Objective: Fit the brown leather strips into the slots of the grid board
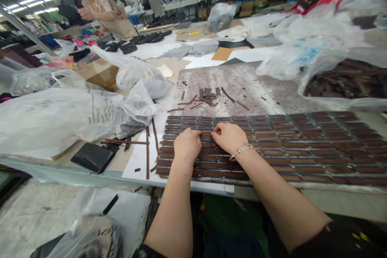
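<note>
Both of my hands are over rows of brown strips [290, 145] laid side by side on a mottled board [266, 88]. My left hand [186, 145] is closed, thumb and finger pinched at one end of a short brown strip [206, 133]. At that strip's other end, my right hand [229, 139], with a bangle [242, 150] on the wrist, is also pinched. Just beyond the rows, a small pile of loose brown pieces [208, 94] lies on the board with scattered thin strips around it.
A plastic bag of brown pieces [347, 80] stands at the right. White plastic bags [60, 117], a black flat object [93, 157] and long brown strips [148, 157] lie at the left. Across the table stands another person [111, 12].
</note>
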The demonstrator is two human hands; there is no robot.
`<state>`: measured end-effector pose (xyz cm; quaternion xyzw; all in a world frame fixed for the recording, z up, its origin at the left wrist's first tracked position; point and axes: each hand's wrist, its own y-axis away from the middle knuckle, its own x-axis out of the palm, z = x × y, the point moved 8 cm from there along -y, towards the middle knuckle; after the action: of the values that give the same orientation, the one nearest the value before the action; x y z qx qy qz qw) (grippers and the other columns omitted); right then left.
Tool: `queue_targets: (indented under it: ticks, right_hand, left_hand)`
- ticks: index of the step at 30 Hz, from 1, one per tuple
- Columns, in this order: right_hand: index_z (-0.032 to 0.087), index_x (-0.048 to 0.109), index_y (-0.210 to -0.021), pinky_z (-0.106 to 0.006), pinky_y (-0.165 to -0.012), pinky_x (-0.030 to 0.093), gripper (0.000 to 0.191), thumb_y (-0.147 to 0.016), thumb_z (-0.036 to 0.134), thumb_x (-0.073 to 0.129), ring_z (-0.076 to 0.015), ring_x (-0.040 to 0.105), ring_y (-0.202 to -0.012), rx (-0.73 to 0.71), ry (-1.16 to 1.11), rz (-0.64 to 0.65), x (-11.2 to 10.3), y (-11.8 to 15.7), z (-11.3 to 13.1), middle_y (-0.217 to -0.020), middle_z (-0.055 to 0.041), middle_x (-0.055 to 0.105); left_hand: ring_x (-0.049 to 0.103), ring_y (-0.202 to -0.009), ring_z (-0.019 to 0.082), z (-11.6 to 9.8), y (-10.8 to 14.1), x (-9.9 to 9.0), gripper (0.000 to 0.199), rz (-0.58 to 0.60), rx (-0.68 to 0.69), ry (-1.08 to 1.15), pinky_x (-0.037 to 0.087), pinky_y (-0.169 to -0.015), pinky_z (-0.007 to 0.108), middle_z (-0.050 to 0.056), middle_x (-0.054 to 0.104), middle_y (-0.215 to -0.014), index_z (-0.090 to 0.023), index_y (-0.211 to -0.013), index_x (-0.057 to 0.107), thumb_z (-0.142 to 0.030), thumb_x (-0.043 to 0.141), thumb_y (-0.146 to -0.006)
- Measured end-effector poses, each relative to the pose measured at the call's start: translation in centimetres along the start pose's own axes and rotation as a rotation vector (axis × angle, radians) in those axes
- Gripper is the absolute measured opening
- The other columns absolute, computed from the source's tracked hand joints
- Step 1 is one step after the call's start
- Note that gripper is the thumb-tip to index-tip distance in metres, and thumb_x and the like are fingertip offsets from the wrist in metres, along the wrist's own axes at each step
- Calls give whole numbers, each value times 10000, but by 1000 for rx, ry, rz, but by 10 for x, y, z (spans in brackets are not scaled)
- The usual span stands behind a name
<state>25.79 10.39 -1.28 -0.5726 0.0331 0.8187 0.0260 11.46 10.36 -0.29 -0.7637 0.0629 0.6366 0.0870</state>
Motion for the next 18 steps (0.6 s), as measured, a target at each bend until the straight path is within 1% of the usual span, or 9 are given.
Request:
queue_targets:
  ticks: [2,5,6,8,12,18]
  right_hand:
    - [252,679,-859,-246,-642,418,201,-807,322,498,-168,590,-766,-64,-5,-60,-5,3,5,-869,-27,641]
    - [288,673,-962,-237,-652,414,253,-858,290,442,-145,580,-785,-218,-3,-134,-12,9,19,-984,-17,612]
    - [295,670,-983,-240,-651,414,271,-872,290,423,-145,577,-794,-265,11,-140,-12,11,23,-1012,-16,603]
    - [297,673,-994,-248,-637,412,290,-884,290,405,-153,574,-797,-332,54,-117,-9,13,29,-1007,-21,600]
    - [310,677,-985,-260,-634,415,292,-865,251,417,-167,578,-800,-388,111,-51,1,12,32,-946,-14,613]
    - [301,674,-964,-271,-689,425,281,-860,250,418,-180,571,-872,-411,119,-34,6,9,31,-977,-10,621]
  left_hand:
    - [601,-765,201,1,-1,0,322,-4,3,10,436,-677,285,51,628,-845,-299,-970,706,-230,419,-838]
    - [601,-778,194,2,-3,-1,324,-1,10,37,438,-707,282,47,635,-861,-296,-963,708,-223,418,-837]
    - [600,-784,190,3,-3,-1,329,-5,14,48,438,-716,279,45,635,-863,-295,-970,705,-216,415,-836]
    - [598,-800,182,3,-3,-2,342,-22,25,73,436,-731,270,41,633,-870,-291,-993,697,-198,410,-832]
    - [596,-811,177,2,-3,-1,365,-16,58,92,436,-743,267,35,630,-880,-292,-1013,689,-176,402,-820]
    - [599,-802,169,1,-2,3,385,34,69,58,439,-718,266,17,629,-881,-317,-1000,687,-171,379,-821]
